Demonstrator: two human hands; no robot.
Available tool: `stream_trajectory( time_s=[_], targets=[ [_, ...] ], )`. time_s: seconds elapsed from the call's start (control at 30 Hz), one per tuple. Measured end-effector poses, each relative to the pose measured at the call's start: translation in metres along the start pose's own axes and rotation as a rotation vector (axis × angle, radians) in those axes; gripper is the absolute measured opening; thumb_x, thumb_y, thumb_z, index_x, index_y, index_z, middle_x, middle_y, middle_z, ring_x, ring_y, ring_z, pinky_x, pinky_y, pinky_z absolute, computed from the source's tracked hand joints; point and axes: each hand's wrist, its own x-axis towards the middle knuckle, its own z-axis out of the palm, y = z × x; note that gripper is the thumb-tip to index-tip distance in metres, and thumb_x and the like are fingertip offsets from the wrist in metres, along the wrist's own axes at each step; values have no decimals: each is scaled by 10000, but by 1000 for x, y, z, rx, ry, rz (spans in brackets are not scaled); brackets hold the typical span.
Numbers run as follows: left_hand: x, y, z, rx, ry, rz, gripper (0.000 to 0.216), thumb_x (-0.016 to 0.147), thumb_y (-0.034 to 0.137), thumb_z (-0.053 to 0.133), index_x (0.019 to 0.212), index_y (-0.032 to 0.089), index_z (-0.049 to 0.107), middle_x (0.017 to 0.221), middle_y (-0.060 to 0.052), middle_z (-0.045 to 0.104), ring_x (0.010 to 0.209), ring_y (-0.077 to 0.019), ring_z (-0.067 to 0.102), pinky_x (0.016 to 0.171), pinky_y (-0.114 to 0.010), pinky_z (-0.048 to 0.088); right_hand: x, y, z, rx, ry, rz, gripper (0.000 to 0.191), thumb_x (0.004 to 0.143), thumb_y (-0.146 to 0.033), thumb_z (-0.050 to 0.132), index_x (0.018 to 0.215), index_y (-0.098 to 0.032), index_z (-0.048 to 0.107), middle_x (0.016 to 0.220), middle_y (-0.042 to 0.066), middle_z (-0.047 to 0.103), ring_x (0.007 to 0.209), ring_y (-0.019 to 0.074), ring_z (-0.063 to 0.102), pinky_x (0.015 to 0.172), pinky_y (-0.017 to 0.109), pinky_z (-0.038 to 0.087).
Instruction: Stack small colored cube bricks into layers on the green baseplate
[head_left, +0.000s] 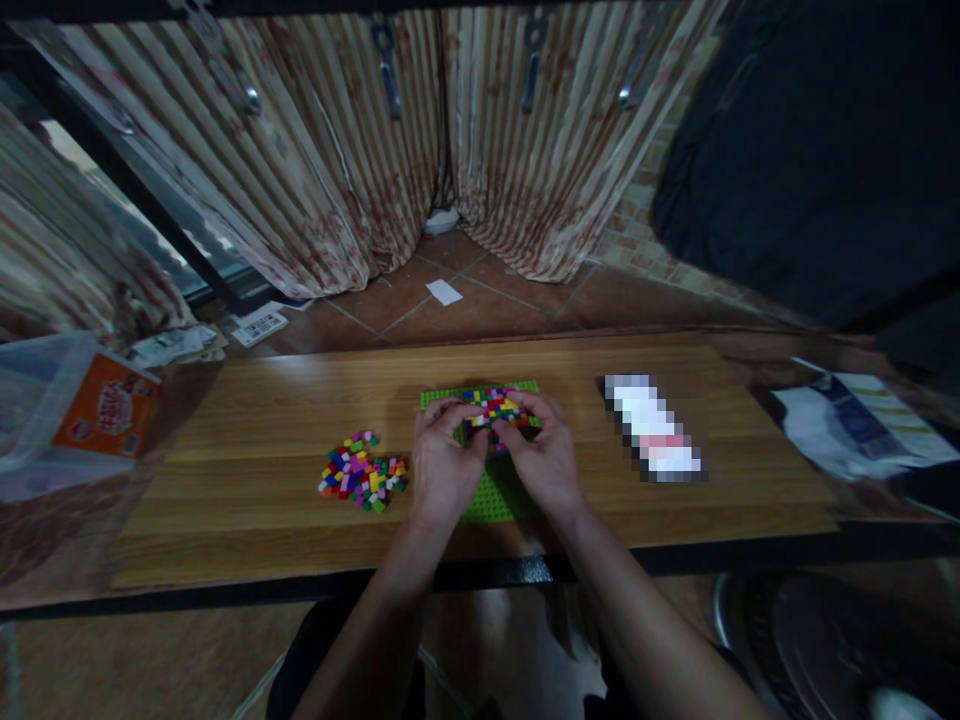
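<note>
Green studded plastic forms the baseplate (491,495), which lies flat near the middle of the bench (262,420), straight in front of the person. Its far edge runs almost in line with the bench's far edge, and its near end points back toward the person; the hands cover both flanks, so which of its sides is longer cannot be told. On its far part sits a patch of small bricks (495,403) in red, yellow, blue, white and pink, packed close together, the patch partly hidden by fingers.

The left hand (448,455) arches over the left side and the right hand (546,450) over the right, fingers bent inward and thumbs near each other above the bricks. Whether either one pinches a brick cannot be made out.

Left of the left hand, a loose heap of glossy, blocky pieces (360,475) spreads in a rough, notched shape on the wood grain. Right of the right hand, a blurred-out oblong (652,428) lies aslant, its far end leaning left.

The bench is a long wooden board, its long axis running left to right. Beyond it are square brown floor tiles (405,302) and pleated, patterned curtains (300,180); at far left stands a translucent plastic box (30,430) with an orange label (105,405).
</note>
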Motion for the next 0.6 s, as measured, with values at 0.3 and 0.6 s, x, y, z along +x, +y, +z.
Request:
stream_trajectory(
  time_s=[0.3, 0.6],
  targets=[
    [2, 1, 1, -16, -15, -15, 214, 743, 82, 650, 911, 199, 711, 1023, -59, 617, 1032, -211, 603, 969, -374, 482, -1, -2, 5, -71, 11, 12, 295, 745, -250, 649, 1036, -228, 685, 1127, 94, 614, 1123, 262, 582, 1039, 474, 439],
    [3, 3, 2, -41, -24, -32, 247, 721, 34, 628, 908, 178, 700, 1010, -69, 610, 1018, -209, 610, 954, -368, 497, 2, -4, 6, -99, 4, 45, 341, 715, -233, 636, 1051, -201, 683, 1114, 93, 610, 1094, 256, 588, 999, 453, 469]
  ],
)
